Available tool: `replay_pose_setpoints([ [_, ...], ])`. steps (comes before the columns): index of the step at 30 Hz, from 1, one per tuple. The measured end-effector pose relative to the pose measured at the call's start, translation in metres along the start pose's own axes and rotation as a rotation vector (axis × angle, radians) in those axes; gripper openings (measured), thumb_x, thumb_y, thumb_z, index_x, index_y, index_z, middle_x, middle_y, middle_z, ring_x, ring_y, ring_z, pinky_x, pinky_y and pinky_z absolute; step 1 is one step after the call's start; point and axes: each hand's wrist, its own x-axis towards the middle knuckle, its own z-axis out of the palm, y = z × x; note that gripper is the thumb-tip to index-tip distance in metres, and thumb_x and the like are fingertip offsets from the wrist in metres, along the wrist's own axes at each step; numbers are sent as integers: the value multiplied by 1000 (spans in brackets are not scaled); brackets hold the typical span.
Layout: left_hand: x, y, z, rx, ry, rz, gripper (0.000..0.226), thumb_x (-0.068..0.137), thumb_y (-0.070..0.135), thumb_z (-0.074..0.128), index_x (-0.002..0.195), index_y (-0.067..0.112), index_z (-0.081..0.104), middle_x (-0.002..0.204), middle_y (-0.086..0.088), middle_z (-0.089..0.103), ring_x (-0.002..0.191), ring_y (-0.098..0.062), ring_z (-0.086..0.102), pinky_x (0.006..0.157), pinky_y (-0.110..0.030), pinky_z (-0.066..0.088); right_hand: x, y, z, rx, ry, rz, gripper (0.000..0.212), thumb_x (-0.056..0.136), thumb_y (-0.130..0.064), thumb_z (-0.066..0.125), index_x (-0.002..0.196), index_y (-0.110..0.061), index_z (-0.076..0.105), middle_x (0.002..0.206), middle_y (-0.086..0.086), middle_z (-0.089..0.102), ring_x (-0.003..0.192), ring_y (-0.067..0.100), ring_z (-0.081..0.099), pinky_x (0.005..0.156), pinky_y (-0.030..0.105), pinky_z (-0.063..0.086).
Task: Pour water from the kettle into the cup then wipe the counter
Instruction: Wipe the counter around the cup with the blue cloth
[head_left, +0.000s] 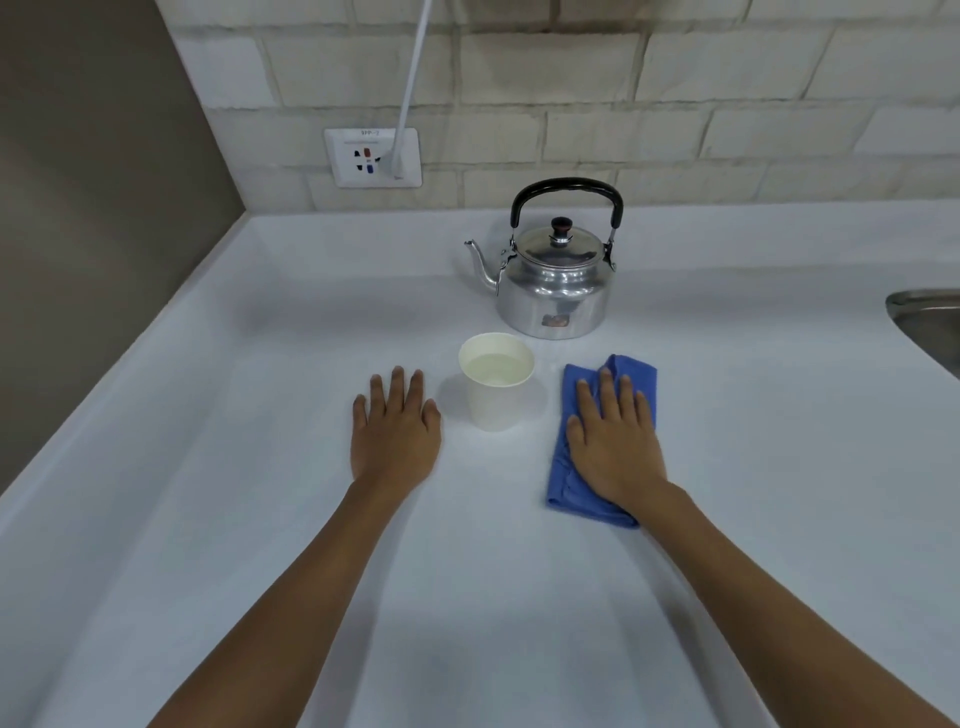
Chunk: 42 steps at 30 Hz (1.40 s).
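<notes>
On counter (260, 467), left hand (396, 436) flat; right hand (613, 441) flat on cloth (576, 499).

The only writing is a small printed code along the top of the white wall socket plate (372, 157), too blurred to read surely.

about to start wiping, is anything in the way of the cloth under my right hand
The cup of water stands just left of the cloth, and the kettle sits behind it. To the right and toward you nothing visible blocks it.
</notes>
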Motion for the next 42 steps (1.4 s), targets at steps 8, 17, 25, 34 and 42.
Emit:
replay_pose_setpoints([
  [8, 0, 0, 2, -2, 22, 6, 53, 97, 37, 12, 147, 23, 3, 159, -1, 1, 145, -24, -2, 117, -42, 1, -26, 49, -1, 6, -9, 17, 65, 86, -53, 1, 146, -29, 5, 159, 1, 1, 146, 23, -5, 118, 38, -2],
  [17, 0, 4, 1, 4, 9, -8, 52, 97, 36, 9, 147, 22, -1, 158, -2, -3, 145, -25, -6, 117, -42, -2, 37, 30, 3, 4, -75, -253, 52, 99, -34, 17, 146, -24, -1, 158, 1, -7, 145, 18, -9, 118, 33, -7],
  [25, 2, 5, 1, 7, 2, -17, 53, 97, 36, 9, 147, 22, -2, 158, -2, -4, 145, -25, -8, 117, -42, -3, 68, 13, -3, 62, -183, -609, 48, 100, -32, 19, 141, -28, -5, 152, -8, -11, 142, 8, -11, 116, 25, -8],
  [34, 1, -2, 2, 10, 27, 16, 53, 97, 38, 12, 147, 24, 4, 158, -1, 1, 145, -23, -2, 117, -41, 1, 49, 41, -1, 143, -124, -561, 48, 100, -31, 22, 144, -30, 4, 154, -11, -4, 144, 7, -5, 118, 26, -3],
  [42, 2, 2, 1, -6, 10, -2, 53, 97, 37, 11, 147, 23, 3, 159, -2, 0, 145, -25, -4, 117, -42, -1, 73, 89, -12, 48, -124, -45, 51, 99, -32, 21, 147, -23, 6, 159, 5, 1, 146, 20, 0, 119, 37, 1],
])
